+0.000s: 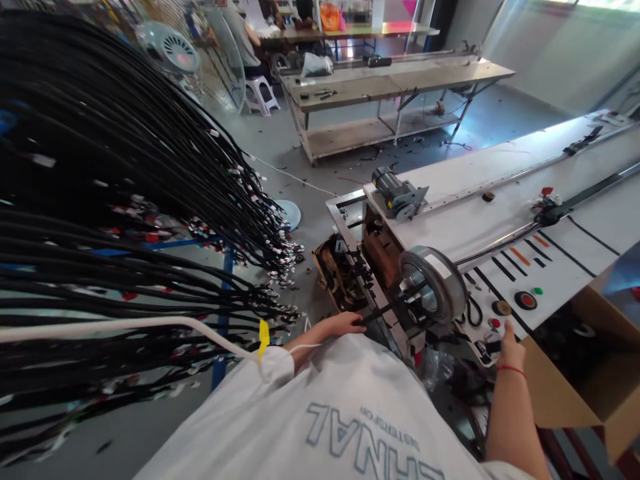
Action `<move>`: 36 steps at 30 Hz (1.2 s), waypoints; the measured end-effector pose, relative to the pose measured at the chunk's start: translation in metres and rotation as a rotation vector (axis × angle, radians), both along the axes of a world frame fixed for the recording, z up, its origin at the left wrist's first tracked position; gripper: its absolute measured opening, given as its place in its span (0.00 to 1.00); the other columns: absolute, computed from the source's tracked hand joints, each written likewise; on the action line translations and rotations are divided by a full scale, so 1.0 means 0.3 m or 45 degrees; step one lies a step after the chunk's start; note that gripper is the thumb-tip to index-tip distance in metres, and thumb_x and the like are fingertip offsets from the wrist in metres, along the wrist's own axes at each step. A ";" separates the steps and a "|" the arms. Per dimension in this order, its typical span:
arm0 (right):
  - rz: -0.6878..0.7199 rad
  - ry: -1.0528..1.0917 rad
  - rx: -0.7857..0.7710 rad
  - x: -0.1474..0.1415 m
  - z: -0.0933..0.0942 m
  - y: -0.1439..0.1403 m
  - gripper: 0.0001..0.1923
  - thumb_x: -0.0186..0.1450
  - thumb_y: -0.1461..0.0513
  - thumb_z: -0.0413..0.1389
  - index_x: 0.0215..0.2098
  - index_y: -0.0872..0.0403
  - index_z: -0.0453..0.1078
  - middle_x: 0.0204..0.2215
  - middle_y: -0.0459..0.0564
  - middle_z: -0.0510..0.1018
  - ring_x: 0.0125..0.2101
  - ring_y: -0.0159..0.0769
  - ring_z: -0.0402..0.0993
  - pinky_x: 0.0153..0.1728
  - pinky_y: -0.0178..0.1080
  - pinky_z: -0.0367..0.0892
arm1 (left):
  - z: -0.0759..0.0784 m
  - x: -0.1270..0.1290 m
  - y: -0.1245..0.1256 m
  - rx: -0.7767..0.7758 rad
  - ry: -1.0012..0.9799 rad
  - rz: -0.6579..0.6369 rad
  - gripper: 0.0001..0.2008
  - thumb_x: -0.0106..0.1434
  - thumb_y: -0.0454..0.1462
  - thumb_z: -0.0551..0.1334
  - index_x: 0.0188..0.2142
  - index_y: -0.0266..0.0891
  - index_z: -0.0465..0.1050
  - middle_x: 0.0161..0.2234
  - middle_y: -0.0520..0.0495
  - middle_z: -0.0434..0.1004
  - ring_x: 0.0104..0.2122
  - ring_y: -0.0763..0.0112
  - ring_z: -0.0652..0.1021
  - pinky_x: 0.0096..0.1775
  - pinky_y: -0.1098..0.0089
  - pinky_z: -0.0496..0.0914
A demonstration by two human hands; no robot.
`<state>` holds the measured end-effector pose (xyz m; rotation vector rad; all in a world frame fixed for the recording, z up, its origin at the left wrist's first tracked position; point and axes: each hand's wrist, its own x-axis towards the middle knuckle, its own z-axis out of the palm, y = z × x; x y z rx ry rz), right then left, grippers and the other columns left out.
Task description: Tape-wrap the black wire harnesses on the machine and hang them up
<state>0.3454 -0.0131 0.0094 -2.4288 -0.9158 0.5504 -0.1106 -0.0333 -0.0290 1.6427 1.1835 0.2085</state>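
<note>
The white workbench (450, 232) fills the right; at its near end, right of centre, the round grey reel (443, 283), if turned, could jerk the thin black strand (384, 310) from the left hand (344, 325), curled around it. The right hand (511, 352) points beside the red button (495, 323); contact unclear.

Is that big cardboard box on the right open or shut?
Open: the cardboard box has its near flap folded outward, and dark things show inside.

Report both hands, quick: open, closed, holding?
Left hand: closed on a black cable-like length.
Right hand: near the red button, one finger extended; whether it holds anything cannot be told.
</note>
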 end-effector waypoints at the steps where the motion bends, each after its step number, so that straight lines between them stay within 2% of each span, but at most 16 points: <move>1: -0.187 0.075 -0.070 0.032 -0.042 -0.009 0.40 0.61 0.38 0.47 0.55 0.60 0.68 0.48 0.74 0.74 0.49 0.61 0.74 0.43 0.58 0.73 | -0.001 -0.011 -0.011 -0.012 -0.004 -0.001 0.08 0.57 0.40 0.64 0.28 0.37 0.75 0.27 0.48 0.77 0.29 0.66 0.74 0.32 0.70 0.66; 3: -0.529 0.154 -0.093 0.053 -0.095 -0.019 0.42 0.53 0.40 0.60 0.50 0.67 0.70 0.46 0.73 0.75 0.51 0.61 0.72 0.48 0.54 0.72 | -0.001 -0.027 -0.030 -0.021 0.003 0.009 0.11 0.60 0.42 0.61 0.33 0.35 0.76 0.31 0.46 0.79 0.31 0.66 0.75 0.35 0.70 0.67; 5: -0.603 0.163 -0.028 0.051 -0.110 -0.016 0.39 0.52 0.44 0.64 0.47 0.67 0.71 0.45 0.70 0.76 0.50 0.57 0.73 0.48 0.48 0.73 | -0.002 -0.039 -0.044 -0.014 0.021 0.026 0.15 0.63 0.44 0.58 0.35 0.33 0.77 0.33 0.45 0.80 0.33 0.65 0.75 0.37 0.70 0.67; 8: -0.600 0.334 0.004 0.059 -0.098 0.009 0.33 0.52 0.48 0.66 0.45 0.65 0.71 0.42 0.64 0.77 0.47 0.52 0.75 0.42 0.44 0.76 | -0.006 -0.051 -0.058 -0.005 0.020 0.048 0.19 0.64 0.47 0.57 0.39 0.32 0.77 0.36 0.43 0.80 0.35 0.64 0.76 0.40 0.69 0.68; 10: -0.618 0.360 -0.015 0.064 -0.091 0.026 0.33 0.53 0.48 0.66 0.47 0.65 0.71 0.44 0.64 0.77 0.48 0.52 0.75 0.46 0.45 0.74 | -0.008 -0.051 -0.066 -0.012 -0.015 0.076 0.20 0.63 0.48 0.59 0.42 0.33 0.77 0.37 0.43 0.80 0.37 0.63 0.76 0.41 0.69 0.68; 13: -0.664 0.109 -0.057 0.039 -0.084 0.034 0.36 0.54 0.44 0.65 0.47 0.66 0.71 0.48 0.71 0.75 0.52 0.57 0.71 0.53 0.49 0.69 | -0.005 -0.043 -0.078 -0.033 -0.083 0.131 0.20 0.61 0.49 0.62 0.41 0.33 0.78 0.35 0.44 0.80 0.37 0.63 0.76 0.40 0.69 0.69; 15: -0.673 -0.025 -0.069 0.004 -0.078 0.031 0.38 0.55 0.43 0.64 0.48 0.67 0.70 0.49 0.74 0.73 0.54 0.60 0.70 0.54 0.51 0.67 | 0.002 -0.037 -0.086 -0.042 -0.107 0.162 0.19 0.60 0.49 0.62 0.39 0.34 0.78 0.31 0.46 0.79 0.35 0.64 0.75 0.39 0.69 0.69; 20: -0.695 -0.096 -0.096 -0.053 -0.065 0.024 0.40 0.61 0.39 0.55 0.53 0.65 0.64 0.50 0.76 0.72 0.54 0.62 0.69 0.54 0.56 0.65 | 0.031 -0.038 -0.095 -0.052 -0.129 0.207 0.19 0.60 0.49 0.61 0.35 0.34 0.76 0.26 0.49 0.76 0.31 0.67 0.73 0.35 0.71 0.68; 24: -0.696 -0.129 -0.035 -0.044 -0.079 0.027 0.35 0.59 0.41 0.59 0.50 0.61 0.65 0.49 0.74 0.72 0.53 0.62 0.70 0.53 0.57 0.66 | 0.056 -0.045 -0.097 -0.037 -0.120 0.201 0.19 0.60 0.50 0.60 0.34 0.35 0.75 0.26 0.50 0.73 0.30 0.68 0.72 0.34 0.71 0.66; 29: -0.704 -0.142 0.006 -0.032 -0.097 0.030 0.31 0.59 0.43 0.60 0.47 0.59 0.65 0.46 0.71 0.74 0.50 0.60 0.72 0.49 0.53 0.69 | 0.077 -0.031 -0.080 0.013 -0.151 0.170 0.22 0.66 0.51 0.50 0.33 0.37 0.71 0.24 0.51 0.69 0.27 0.70 0.69 0.33 0.71 0.64; 36: -0.689 -0.050 0.024 -0.053 -0.071 0.020 0.35 0.60 0.44 0.60 0.52 0.64 0.66 0.50 0.72 0.73 0.54 0.59 0.69 0.54 0.53 0.64 | 0.087 0.064 -0.010 0.048 -0.222 0.083 0.21 0.68 0.51 0.48 0.31 0.38 0.67 0.22 0.54 0.64 0.24 0.73 0.66 0.30 0.72 0.61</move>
